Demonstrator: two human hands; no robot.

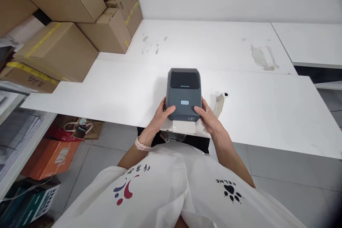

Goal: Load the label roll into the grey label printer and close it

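A dark grey label printer (184,96) with a black window and a light blue button sits at the front of the white table. White label paper (184,126) sticks out from its near side, over the table edge. My left hand (160,115) grips the printer's left side, thumb on the top near the front corner. On the opposite side, my right hand (210,115) holds it the same way. Just right of the printer lies a small paper roll (222,96), its loose strip trailing toward my right hand.
Stacked cardboard boxes (57,48) with yellow tape stand at the table's left. The white tabletop (256,110) has peeled, stained patches toward the back wall. Below on the left, an orange box (53,156) and a shelf stand by the tiled floor.
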